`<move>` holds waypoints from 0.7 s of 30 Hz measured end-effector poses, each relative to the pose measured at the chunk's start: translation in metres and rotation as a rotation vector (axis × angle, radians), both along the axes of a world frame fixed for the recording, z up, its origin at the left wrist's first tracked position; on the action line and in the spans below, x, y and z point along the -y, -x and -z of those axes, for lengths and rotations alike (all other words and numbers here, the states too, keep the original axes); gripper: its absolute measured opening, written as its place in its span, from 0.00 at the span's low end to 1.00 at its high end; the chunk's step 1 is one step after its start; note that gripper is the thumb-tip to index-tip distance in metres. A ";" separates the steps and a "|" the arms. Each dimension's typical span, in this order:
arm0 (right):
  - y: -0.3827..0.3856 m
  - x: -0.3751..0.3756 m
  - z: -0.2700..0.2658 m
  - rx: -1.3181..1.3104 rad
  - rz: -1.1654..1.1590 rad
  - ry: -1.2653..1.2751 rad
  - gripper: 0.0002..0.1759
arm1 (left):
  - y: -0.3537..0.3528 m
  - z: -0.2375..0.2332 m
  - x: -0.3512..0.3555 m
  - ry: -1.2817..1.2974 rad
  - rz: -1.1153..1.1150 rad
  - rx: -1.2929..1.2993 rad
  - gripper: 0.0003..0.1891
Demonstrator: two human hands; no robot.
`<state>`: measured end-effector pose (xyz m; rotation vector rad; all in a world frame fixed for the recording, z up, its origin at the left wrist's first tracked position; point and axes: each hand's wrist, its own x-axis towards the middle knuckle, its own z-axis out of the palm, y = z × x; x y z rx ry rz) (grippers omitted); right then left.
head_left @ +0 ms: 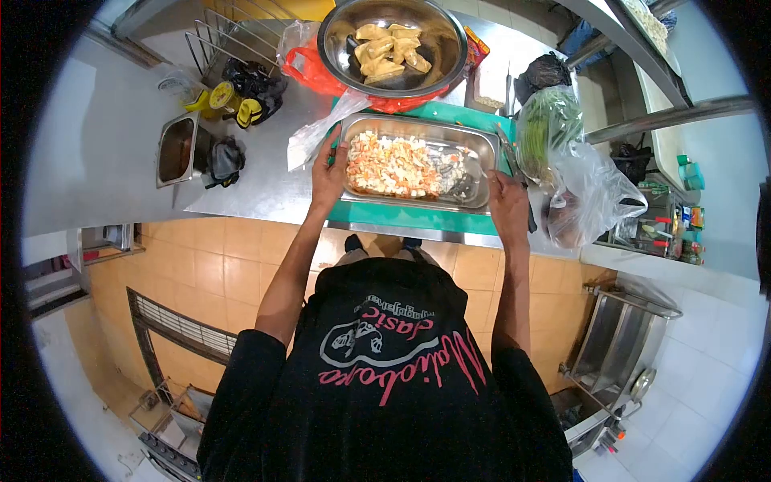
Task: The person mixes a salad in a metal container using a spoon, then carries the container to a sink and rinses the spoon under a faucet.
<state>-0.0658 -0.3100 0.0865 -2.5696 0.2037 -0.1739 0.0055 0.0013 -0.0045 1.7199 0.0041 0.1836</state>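
A rectangular steel tray (353,193) lies on a green cutting board (385,217). Diced orange and white food (393,165) fills its left and middle parts, with a thinner scatter of white bits at the right. My left hand (329,173) grips the tray's left edge. At the right end of the tray, my right hand (506,197) is closed on what looks like a utensil, its end over the tray; the details are too small to tell. Beyond the tray stands a steel bowl (336,48) with several tan folded pieces (385,52) inside.
A dark-handled knife (510,153) lies right of the tray, near clear bags of greens (550,128). Left are a steel container (178,149), black bags (255,90) and a wire rack (217,36). Red plastic (309,72) lies under the bowl. A metal shelf bar (642,120) crosses the upper right.
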 end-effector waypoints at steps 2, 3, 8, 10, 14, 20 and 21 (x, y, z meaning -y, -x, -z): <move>0.009 0.001 -0.008 -0.140 0.054 -0.017 0.15 | 0.004 -0.007 0.001 0.029 0.004 -0.062 0.24; 0.014 0.003 -0.001 -0.134 0.063 -0.162 0.15 | 0.005 -0.012 0.002 0.053 0.006 -0.122 0.24; 0.012 -0.024 0.048 -0.214 -0.041 -0.619 0.16 | 0.004 -0.006 0.001 0.078 -0.006 -0.074 0.24; 0.004 -0.055 0.045 -0.283 0.000 -0.798 0.15 | 0.004 -0.006 0.002 0.090 0.002 -0.102 0.24; -0.011 -0.070 0.031 -0.221 -0.061 -0.759 0.15 | 0.003 0.000 0.001 0.079 -0.016 -0.076 0.24; -0.014 -0.094 -0.002 0.133 -0.316 -0.304 0.16 | 0.005 -0.006 0.002 0.070 -0.024 -0.095 0.23; -0.011 -0.101 0.006 0.078 -0.342 -0.377 0.15 | 0.006 -0.005 0.002 0.096 -0.018 -0.107 0.22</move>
